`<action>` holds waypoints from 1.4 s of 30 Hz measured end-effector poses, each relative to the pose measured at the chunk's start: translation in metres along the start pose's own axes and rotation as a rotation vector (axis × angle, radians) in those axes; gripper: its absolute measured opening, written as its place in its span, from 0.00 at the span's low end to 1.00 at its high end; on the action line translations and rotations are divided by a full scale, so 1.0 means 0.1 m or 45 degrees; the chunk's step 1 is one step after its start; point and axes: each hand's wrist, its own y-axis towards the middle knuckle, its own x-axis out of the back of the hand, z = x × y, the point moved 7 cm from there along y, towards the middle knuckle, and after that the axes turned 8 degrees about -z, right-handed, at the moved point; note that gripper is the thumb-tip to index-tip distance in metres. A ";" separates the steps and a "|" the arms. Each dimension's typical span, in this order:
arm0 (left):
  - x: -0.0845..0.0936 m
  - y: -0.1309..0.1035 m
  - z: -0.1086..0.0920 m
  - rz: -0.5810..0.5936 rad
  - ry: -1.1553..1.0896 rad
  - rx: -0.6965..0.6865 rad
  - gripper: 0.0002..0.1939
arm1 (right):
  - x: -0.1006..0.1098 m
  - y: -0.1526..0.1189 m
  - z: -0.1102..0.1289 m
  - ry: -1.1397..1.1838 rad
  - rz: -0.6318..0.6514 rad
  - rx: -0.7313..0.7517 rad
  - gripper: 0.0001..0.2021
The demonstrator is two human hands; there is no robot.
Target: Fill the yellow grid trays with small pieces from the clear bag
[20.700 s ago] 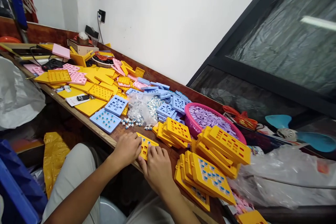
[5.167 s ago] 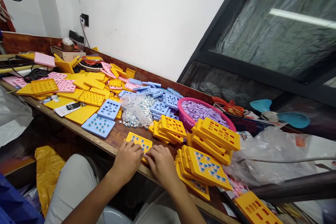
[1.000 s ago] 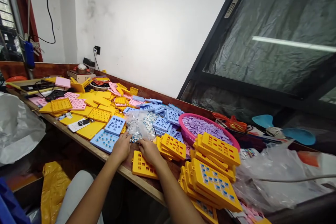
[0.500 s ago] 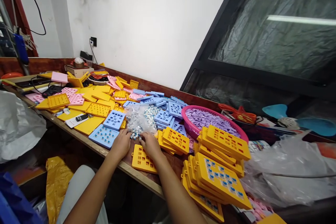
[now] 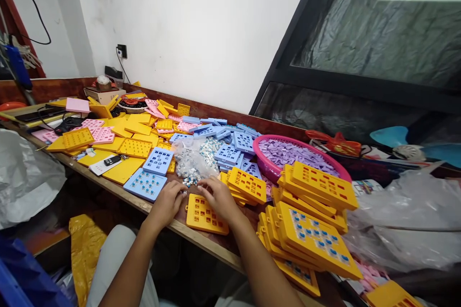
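Note:
My left hand [image 5: 170, 202] is at the table's front edge, thumb and fingers pinched on a small white-and-blue piece that looks like a key switch. My right hand [image 5: 218, 197] reaches over a yellow panel [image 5: 196, 220] with square holes, its fingertips closed around another small whitish piece. The panel lies flat between my hands, partly covered by the right one. Just beyond my fingertips, a clear plastic bag [image 5: 190, 156] spills a heap of small white-and-blue pieces [image 5: 189, 179]. Left of my left hand lies a light-blue panel [image 5: 144, 185] with such pieces set in it.
Stacked yellow panels [image 5: 309, 235] rise on the right, beside a pink basket [image 5: 264, 165] of purple parts. Light-blue panels [image 5: 230, 153] pile up behind the bag. Yellow and pink panels [image 5: 135, 127] spread to the left, near a key fob [image 5: 112, 160]. Crumpled plastic [image 5: 399, 216] lies far right.
Both hands have drawn back from the heap towards me and now hold small pieces at their fingertips. The view has shifted slightly.

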 end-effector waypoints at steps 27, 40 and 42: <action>-0.14 0.00 -0.17 0.073 0.005 0.033 0.14 | -0.13 -0.28 -0.39 1.007 -0.024 -0.549 0.18; -0.20 0.11 -0.24 0.195 0.286 0.037 0.13 | -0.07 -0.19 -0.24 0.255 -0.142 -0.087 0.10; -0.21 0.12 -0.22 0.159 0.317 0.043 0.13 | -0.11 -0.20 -0.23 0.238 -0.110 -0.069 0.11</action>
